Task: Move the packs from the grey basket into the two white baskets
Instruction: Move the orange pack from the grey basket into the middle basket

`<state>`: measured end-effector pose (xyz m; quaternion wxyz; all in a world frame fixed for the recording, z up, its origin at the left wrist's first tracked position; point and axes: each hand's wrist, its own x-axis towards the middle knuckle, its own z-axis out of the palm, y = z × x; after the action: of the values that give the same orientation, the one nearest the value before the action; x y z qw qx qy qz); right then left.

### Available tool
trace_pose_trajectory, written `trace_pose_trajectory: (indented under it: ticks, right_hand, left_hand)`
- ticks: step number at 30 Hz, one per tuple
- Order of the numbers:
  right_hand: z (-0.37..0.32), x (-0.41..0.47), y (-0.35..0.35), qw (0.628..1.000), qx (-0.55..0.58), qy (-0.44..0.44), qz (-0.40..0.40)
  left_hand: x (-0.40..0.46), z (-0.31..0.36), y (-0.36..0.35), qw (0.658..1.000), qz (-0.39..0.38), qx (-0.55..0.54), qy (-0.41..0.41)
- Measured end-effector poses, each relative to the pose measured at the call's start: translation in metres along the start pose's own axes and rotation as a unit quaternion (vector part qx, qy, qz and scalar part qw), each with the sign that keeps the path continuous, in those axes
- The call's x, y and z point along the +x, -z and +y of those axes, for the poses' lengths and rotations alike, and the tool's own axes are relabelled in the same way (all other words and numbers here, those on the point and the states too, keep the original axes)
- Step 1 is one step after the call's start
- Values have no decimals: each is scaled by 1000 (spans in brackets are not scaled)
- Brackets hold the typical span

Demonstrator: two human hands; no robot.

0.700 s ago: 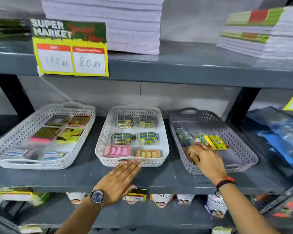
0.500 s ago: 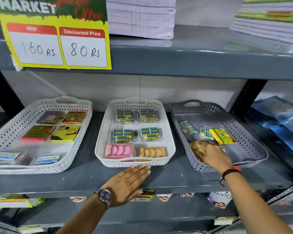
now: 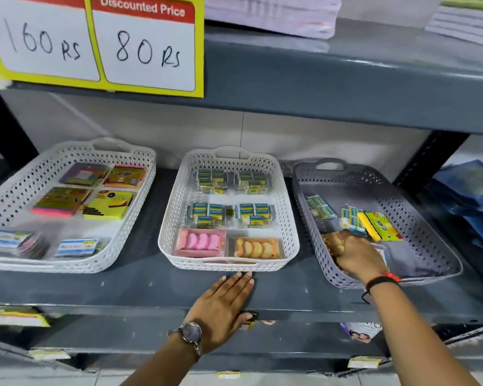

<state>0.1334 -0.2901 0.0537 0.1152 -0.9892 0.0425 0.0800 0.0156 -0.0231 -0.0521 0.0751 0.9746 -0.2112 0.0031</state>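
Observation:
The grey basket (image 3: 430, 218) stands at the right of the shelf. It holds a blue-green pack (image 3: 320, 208), a second one (image 3: 351, 218) and a yellow pack (image 3: 379, 226). My right hand (image 3: 354, 254) reaches into its front left corner, fingers closed around an orange-brown pack (image 3: 332, 242). The middle white basket (image 3: 173, 218) holds rows of blue-green packs, a pink pack (image 3: 200, 242) and an orange pack (image 3: 257, 247). The left white basket (image 3: 17, 190) holds coloured pads. My left hand (image 3: 223, 307) lies flat on the shelf edge before the middle basket, fingers together, holding nothing.
A yellow price sign (image 3: 95, 43) hangs from the upper shelf (image 3: 332, 93), which overhangs the baskets. Stacks of paper sit on top of it. A black upright post (image 3: 430, 157) stands behind the grey basket, blue plastic bags (image 3: 469, 201) to its right. More goods lie on the shelf below.
The view has moved closer to the shelf. My right hand has closed on the orange-brown pack in the grey basket's front corner. My left hand stays flat on the shelf edge.

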Motion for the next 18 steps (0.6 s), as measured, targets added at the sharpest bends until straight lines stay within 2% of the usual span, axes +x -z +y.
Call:
trace_pose_trajectory:
  ticks: [3, 6, 8, 10, 13, 18]
  right_hand:
    - [-1, -2, 7, 1000, 20, 0, 9]
    - [-10, -9, 28, 998, 23, 16, 57]
    - [-21, -15, 46, 992, 49, 86, 82]
    - [-39, -20, 61, 974, 78, 197, 80]
    - [-74, -22, 62, 950, 84, 300, -2]
    - [-113, -6, 24, 933, 21, 331, -138]
  left_hand:
    - [0, 3, 2, 1000, -6, 11, 13]
    - [0, 1, 4, 1000, -15, 16, 18]
    - [0, 2, 5, 999, -15, 20, 22]
    - [0, 3, 6, 999, -13, 25, 21]
    - [-1, 4, 7, 1000, -2, 23, 20]
    - [-2, 2, 9, 1000, 6, 14, 15]
